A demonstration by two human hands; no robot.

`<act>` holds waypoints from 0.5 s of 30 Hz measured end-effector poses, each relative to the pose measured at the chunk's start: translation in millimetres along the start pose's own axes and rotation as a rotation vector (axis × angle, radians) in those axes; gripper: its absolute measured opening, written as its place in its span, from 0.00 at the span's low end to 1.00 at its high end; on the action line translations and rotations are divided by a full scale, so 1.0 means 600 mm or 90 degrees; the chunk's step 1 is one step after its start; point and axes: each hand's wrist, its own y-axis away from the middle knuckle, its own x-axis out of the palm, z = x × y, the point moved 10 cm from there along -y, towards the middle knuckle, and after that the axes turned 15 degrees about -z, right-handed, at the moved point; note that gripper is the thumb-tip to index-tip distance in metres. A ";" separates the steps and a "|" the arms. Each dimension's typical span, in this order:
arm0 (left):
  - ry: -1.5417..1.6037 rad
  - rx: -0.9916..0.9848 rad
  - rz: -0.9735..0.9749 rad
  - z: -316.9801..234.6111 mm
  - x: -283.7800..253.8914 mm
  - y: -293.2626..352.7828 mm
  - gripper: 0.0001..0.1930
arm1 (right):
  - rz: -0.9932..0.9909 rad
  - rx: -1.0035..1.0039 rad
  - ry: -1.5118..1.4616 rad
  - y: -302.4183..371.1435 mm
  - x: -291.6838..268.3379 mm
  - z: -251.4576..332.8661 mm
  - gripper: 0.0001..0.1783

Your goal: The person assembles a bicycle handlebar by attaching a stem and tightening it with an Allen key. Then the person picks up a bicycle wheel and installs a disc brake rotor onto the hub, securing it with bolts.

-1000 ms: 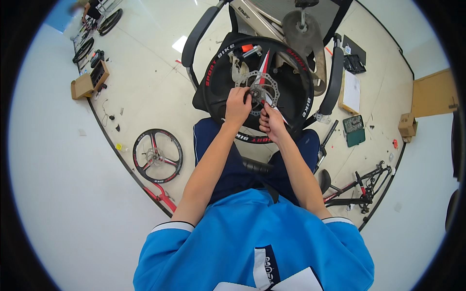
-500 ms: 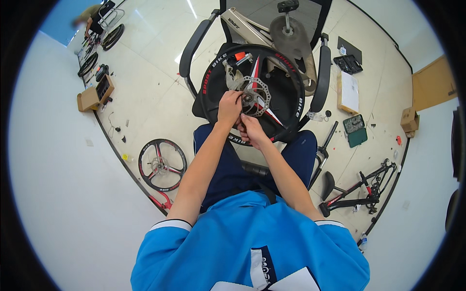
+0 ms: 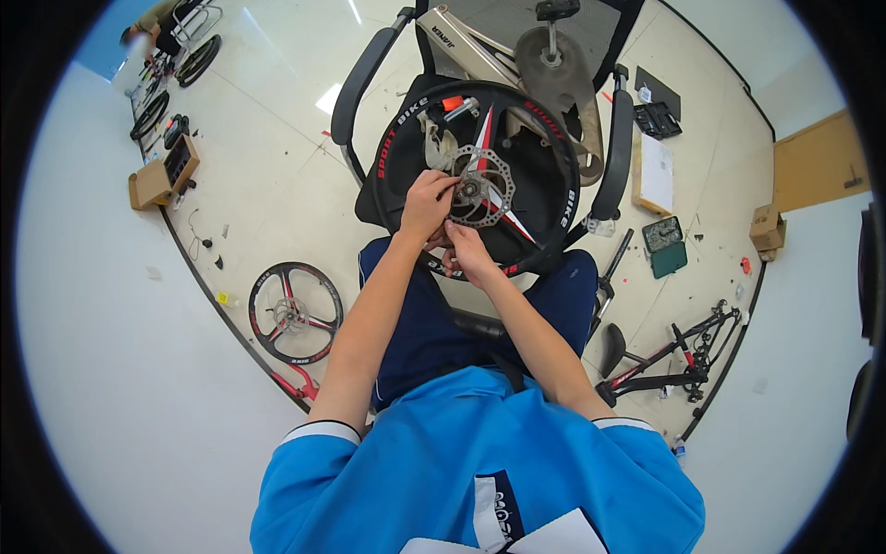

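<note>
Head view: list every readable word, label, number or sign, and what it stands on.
Wording is left uncopied.
Large white and red words: black wheel in front, legible.
Dark lettering: pale bike frame, legible.
Small lettering: lower-left wheel, mostly too small.
White marks: dark patch on the blue shirt, unclear.
Any print: white sheet, too faint to tell.

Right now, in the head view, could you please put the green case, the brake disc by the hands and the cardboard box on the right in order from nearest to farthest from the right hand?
From the right hand:
1. Brake disc, just ahead.
2. Green case, off to the right.
3. Cardboard box, farther right.
</note>
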 end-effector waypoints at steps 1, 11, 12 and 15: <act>0.009 0.002 -0.002 0.001 -0.001 0.001 0.09 | -0.001 -0.002 0.015 -0.002 0.000 0.000 0.23; 0.088 0.057 0.024 -0.003 0.003 -0.004 0.09 | -0.080 0.003 0.011 -0.012 -0.031 -0.014 0.23; 0.093 0.054 0.017 -0.004 0.001 -0.003 0.08 | -0.101 -0.001 0.011 -0.005 -0.040 -0.008 0.23; 0.101 0.052 0.000 -0.008 -0.001 0.000 0.07 | -0.115 -0.023 0.031 0.006 -0.073 0.006 0.23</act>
